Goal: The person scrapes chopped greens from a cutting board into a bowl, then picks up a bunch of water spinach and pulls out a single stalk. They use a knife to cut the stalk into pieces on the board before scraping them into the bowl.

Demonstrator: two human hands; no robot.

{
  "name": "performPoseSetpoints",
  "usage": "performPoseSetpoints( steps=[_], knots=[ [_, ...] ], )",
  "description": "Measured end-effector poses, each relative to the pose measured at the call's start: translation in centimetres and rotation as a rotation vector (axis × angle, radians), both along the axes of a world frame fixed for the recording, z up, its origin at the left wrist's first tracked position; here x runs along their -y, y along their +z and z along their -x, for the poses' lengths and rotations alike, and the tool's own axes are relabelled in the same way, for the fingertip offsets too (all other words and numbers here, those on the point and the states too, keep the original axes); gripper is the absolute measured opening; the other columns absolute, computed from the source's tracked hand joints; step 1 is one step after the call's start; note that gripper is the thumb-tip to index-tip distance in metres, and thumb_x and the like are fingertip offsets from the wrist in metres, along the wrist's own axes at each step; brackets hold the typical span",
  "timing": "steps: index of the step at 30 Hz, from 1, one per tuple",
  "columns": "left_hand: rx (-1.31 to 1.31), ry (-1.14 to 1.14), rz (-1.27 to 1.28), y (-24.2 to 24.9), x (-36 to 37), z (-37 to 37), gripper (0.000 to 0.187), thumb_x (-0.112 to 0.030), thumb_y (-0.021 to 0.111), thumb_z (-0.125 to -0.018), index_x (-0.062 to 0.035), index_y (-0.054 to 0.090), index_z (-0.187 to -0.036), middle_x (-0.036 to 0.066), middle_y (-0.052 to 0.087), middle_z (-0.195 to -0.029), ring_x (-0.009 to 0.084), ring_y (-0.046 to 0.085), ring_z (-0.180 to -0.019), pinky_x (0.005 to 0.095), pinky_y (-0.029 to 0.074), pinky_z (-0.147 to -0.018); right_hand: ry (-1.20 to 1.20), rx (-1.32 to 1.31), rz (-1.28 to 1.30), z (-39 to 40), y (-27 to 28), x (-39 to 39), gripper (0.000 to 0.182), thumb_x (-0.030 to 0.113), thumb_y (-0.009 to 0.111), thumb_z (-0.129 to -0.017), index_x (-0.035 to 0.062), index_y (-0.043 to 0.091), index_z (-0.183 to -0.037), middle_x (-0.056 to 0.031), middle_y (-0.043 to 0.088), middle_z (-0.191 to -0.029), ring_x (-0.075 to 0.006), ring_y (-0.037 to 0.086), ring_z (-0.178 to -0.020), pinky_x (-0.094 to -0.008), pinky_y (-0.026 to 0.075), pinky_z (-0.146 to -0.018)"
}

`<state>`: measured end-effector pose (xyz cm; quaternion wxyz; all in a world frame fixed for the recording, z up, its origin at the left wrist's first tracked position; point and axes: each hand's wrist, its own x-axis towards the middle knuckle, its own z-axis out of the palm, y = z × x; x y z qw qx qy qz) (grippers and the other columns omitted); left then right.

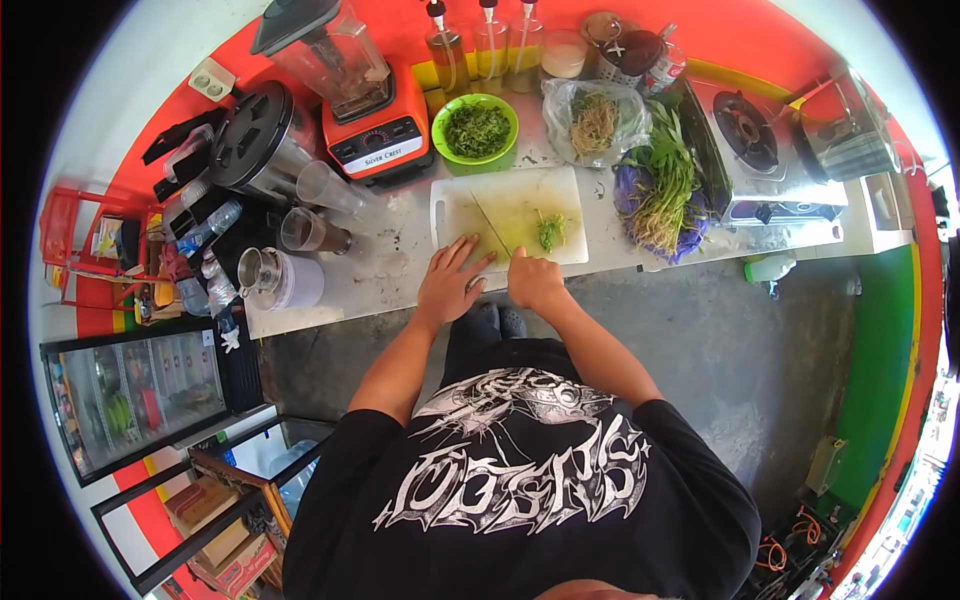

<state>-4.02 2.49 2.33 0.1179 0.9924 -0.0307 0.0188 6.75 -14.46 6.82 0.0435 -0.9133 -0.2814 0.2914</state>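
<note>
A white cutting board (460, 203) lies on the counter, its middle stained green. My right hand (535, 280) is closed round the handle end of a knife (491, 222) at the board's front edge; the thin blade points away to the upper left across the board. My left hand (452, 283) rests with fingers spread on the board's front left edge, left of the blade. Right of the blade sits a small heap of chopped green herbs (551, 231). Behind the board stands a lime green bowl (508, 150) full of chopped greens.
A red blender (380, 146) stands behind left, with clear cups (316, 232) and a metal-topped container (290, 280) along the left. Unchopped greens (668, 185), a plastic bag of roots (594, 125) and a gas stove (770, 195) occupy the right. Bottles (491, 48) line the back.
</note>
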Motion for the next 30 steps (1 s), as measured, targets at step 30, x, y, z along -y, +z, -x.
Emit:
performPoseSetpoints(
  steps=[30],
  knots=[
    [0.037, 0.019, 0.116, -0.3, -0.1, 0.0, 0.056, -0.033, 0.064, -0.093, -0.0293, 0.054, -0.147, 0.006, 0.038, -0.162, 0.0277, 0.032, -0.149, 0.0470, 0.027, -0.120, 0.034, 0.024, -0.088, 1.1, -1.6, -0.1, 0.030, 0.014, 0.059, -0.090, -0.0046, 0.052, -0.112, -0.0276, 0.073, -0.099, -0.0404, 0.073, -0.098, -0.0471, 0.059, -0.083]
  ],
)
